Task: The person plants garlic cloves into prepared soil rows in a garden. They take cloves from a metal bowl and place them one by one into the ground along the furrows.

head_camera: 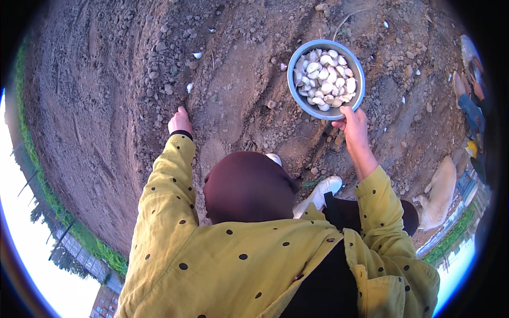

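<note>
My right hand (355, 123) grips the near rim of a round grey-blue bowl (293, 94), thumb over the edge and fingers below. Inside lies a heap of whitish-pink garlic cloves (324, 77). Lower on the left, my left hand (181, 120) is down at the loose soil. Its fingertips point away from me and are partly hidden, so whether they pinch anything cannot be made out. Just beyond it a clove (189, 87) stands in the soil. Farther along the same line are another clove (197, 55) and a smaller white one (212, 30).
Clods and ridges cover the brown soil (107, 91). More cloves dot the ground right of the bowl, one being a white clove (403, 100). My white shoe (322, 190) and dark knee (250, 187) are below. A pale dog-like animal (440, 190) and another person's sleeve (472, 113) appear at right.
</note>
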### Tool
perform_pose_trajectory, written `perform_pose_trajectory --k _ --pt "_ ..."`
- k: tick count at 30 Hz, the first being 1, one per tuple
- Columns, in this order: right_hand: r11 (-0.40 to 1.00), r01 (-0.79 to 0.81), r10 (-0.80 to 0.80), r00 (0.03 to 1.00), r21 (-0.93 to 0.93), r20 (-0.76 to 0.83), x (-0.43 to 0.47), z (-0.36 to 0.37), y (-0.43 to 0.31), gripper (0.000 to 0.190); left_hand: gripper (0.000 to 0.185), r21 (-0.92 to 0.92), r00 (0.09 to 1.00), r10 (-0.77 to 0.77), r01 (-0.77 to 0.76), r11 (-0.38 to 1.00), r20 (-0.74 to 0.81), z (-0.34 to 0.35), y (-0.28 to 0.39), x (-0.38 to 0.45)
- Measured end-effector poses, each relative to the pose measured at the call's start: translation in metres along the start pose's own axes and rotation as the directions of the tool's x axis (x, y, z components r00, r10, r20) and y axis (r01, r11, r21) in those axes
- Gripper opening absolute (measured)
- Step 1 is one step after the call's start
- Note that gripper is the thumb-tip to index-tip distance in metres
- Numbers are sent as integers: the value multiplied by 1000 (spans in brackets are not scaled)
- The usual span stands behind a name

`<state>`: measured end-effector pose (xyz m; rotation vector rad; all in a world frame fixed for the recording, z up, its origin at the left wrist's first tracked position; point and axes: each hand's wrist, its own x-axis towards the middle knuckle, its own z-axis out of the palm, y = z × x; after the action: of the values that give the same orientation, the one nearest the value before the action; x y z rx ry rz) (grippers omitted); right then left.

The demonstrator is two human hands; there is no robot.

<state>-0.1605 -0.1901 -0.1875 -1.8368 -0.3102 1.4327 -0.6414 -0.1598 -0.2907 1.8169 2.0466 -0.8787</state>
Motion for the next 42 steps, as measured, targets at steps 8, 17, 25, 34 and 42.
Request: perform_pose_trajectory --k 8,17,25,34,42 --pt "972 131 -110 987 -193 115 5 -16 0 32 17 -228 976 31 -82 970 -217 -80 64 -29" --pt "957 142 -98 979 -253 176 0 -5 23 31 41 -237 441 633 -892 385 -636 -137 230 -74" --pt "944 117 -63 982 -307 179 -8 -9 41 33 33 -311 499 772 -863 399 -393 -113 263 -81" --pt "959 130 -85 980 -253 180 3 -34 27 33 23 -953 708 676 16 -304 -204 -147 237 -62" --pt "983 97 -84 993 -158 82 26 -60 36 33 26 -844 763 641 393 -364 79 -111 177 -60"
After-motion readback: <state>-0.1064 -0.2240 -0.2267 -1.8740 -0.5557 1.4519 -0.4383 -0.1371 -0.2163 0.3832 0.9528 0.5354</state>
